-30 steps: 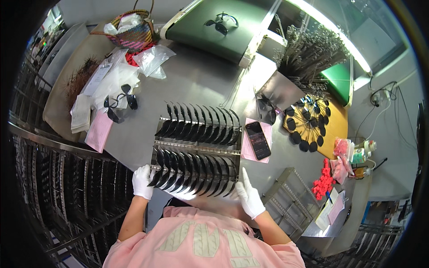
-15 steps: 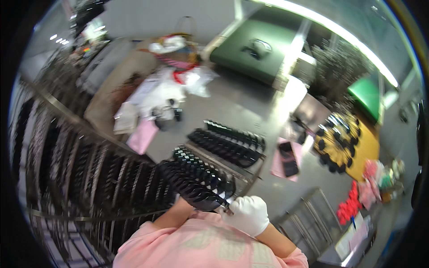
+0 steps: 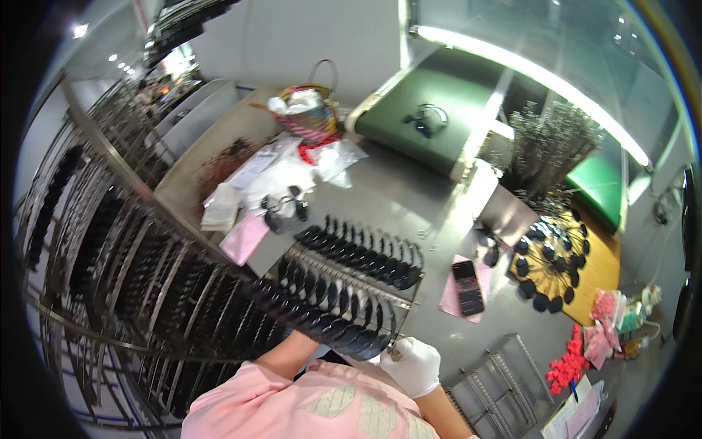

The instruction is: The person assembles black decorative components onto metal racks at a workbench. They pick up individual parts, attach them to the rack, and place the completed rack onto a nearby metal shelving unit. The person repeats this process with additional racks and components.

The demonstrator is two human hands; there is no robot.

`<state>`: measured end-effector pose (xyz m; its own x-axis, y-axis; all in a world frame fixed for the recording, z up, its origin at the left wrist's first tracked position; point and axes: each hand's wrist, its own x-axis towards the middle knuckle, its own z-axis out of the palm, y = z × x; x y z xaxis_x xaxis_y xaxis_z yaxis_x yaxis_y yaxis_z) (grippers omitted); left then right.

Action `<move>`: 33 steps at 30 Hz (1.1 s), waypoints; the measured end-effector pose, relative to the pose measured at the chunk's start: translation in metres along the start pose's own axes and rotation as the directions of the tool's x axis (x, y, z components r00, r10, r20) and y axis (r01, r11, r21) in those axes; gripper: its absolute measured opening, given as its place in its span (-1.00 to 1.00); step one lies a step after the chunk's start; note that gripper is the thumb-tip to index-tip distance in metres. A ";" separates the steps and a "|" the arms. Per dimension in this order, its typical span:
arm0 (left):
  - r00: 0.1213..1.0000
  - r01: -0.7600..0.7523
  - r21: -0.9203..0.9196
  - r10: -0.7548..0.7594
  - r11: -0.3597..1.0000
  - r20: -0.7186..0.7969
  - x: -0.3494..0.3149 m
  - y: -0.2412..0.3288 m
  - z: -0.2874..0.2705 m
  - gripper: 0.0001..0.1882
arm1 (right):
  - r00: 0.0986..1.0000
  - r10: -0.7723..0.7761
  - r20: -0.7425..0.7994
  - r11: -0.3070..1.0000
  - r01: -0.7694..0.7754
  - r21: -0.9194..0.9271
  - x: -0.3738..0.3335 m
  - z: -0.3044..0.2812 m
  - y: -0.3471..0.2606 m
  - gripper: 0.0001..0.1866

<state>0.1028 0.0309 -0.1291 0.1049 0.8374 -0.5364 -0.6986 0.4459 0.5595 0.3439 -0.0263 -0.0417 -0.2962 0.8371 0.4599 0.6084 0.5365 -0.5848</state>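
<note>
A metal rack [image 3: 344,276] carries rows of dark, glossy lens-shaped pieces [image 3: 333,314] and lies tilted in front of my body. My right hand [image 3: 413,366], in a white glove, is closed on the rack's near right corner. My left forearm [image 3: 292,353] reaches up under the rack's near left side. The rack hides my left hand and its fingers. To the left, close to the held rack, a large round-framed stand [image 3: 153,293] is filled with similar racks of dark pieces.
On the grey table lie a phone [image 3: 468,287] on pink paper, white papers and bags [image 3: 274,179], and an empty metal rack [image 3: 501,388]. Farther off are a basket [image 3: 303,113], a green conveyor belt [image 3: 439,95], a bundle of thin wires [image 3: 548,146] and dark discs on stems [image 3: 552,260].
The view has shifted and sharpened. The held rack has tipped, so its pieces now show more upright between the bars. My right hand keeps its grip on the corner.
</note>
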 end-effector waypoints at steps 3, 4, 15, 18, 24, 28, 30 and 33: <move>0.996 0.068 0.051 -0.070 0.996 0.045 -0.001 -0.021 -0.002 -0.72 | 0.984 0.139 0.115 0.989 -0.133 -0.059 -0.015 -0.004 0.017 -0.80; 0.993 0.090 0.078 -0.095 0.993 0.063 0.000 -0.027 -0.005 -0.72 | 0.980 0.155 0.126 0.986 -0.146 -0.075 -0.020 -0.004 0.021 -0.80; 0.899 0.092 0.688 -0.357 0.719 0.253 -0.093 0.034 -0.132 -0.70 | 0.888 0.384 0.253 0.923 -0.377 -0.077 -0.065 0.011 0.064 -0.77; 0.965 0.202 0.814 -0.254 0.545 -0.069 -0.108 0.080 -0.162 -0.73 | 0.828 0.439 0.349 0.892 -0.447 -0.062 -0.059 0.005 0.073 -0.75; 0.900 -0.058 0.961 0.431 0.271 -0.067 -0.056 0.135 -0.128 -0.86 | 0.680 0.442 0.585 0.897 -0.330 -0.294 -0.010 -0.039 0.101 -0.82; 0.718 -0.253 0.961 0.688 0.111 0.109 -0.019 0.147 -0.063 -0.86 | 0.873 0.447 0.195 0.886 -0.404 -0.227 0.046 -0.045 0.126 -0.80; 0.711 -0.309 0.943 0.689 0.125 0.142 -0.007 0.146 -0.034 -0.86 | 0.881 0.450 0.144 0.890 -0.430 -0.150 0.088 -0.033 0.144 -0.76; 0.656 -0.416 0.909 0.703 0.035 0.273 -0.001 0.144 -0.011 -0.85 | 0.869 0.475 0.136 0.857 -0.421 -0.298 0.153 0.006 0.166 -0.63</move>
<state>-0.0062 0.0911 -0.0554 -0.2290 0.9496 0.2140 0.5754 -0.0452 0.8166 0.3954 0.1914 -0.0724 -0.0689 0.9971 0.0309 0.8655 0.0752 -0.4953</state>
